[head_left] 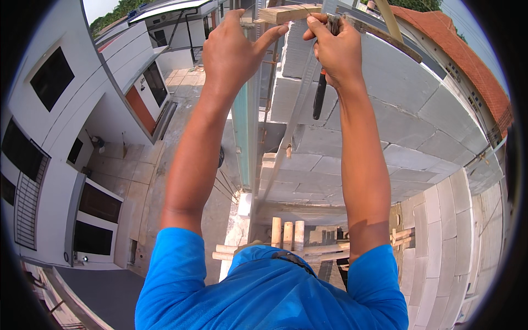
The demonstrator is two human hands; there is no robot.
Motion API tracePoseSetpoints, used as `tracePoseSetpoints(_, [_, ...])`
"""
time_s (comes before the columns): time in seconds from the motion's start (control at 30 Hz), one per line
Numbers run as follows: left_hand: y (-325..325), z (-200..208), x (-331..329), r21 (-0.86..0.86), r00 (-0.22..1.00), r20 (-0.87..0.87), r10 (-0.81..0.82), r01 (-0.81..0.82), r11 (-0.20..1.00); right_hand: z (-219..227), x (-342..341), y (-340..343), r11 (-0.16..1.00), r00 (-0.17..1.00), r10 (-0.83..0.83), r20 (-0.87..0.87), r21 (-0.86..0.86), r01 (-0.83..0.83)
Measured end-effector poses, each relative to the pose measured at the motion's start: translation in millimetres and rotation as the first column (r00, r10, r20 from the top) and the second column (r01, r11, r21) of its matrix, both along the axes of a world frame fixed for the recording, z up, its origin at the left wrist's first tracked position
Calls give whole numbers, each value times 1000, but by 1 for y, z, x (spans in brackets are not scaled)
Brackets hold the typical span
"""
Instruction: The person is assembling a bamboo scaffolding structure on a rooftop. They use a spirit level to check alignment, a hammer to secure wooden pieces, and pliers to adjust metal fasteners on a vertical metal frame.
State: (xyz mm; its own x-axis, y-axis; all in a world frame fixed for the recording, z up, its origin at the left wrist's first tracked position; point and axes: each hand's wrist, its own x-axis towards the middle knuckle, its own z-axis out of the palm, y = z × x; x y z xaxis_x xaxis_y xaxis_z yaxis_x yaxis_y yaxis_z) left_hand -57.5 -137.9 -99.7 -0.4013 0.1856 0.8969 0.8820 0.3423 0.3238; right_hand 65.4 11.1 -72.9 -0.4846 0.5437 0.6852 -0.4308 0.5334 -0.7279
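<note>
A grey wall [407, 93] of flat blocks stands here; by its top I see 1 grainy, oblong wood piece [291, 13]. Beside it the left grip [234, 52] spreads wide, contact unclear; the right grip [340, 52] curls around a tool [319, 98], slim black-and-orange handle dangling.

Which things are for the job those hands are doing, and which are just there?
Probably for the job:
- tool with a black-and-orange handle, in the right hand
- wooden piece, near the left hand

Probably just there:
- wooden poles, lower down
- white building
</note>
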Motion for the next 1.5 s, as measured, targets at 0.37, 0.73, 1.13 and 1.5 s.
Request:
tracePoseSetpoints(0.37, [-13,-20,25,170,951,214,-224,189,967,7,-28,4,997,1000,-24,-10,67,24])
tracePoseSetpoints(0.73, [2,-44,41,471,755,358,-549,362,805,-11,-28,-10,997,987,-1,-163,80,14])
tracePoseSetpoints(1.13, [26,-39,71,832,242,277,-930,423,358,-13,-29,-30,985,969,57,-239,-144,-93])
tracePoseSetpoints(1.5, [26,-34,60,838,213,292,-932,413,357,-20,-20,-37,987,970,98,-222,-102,-123])
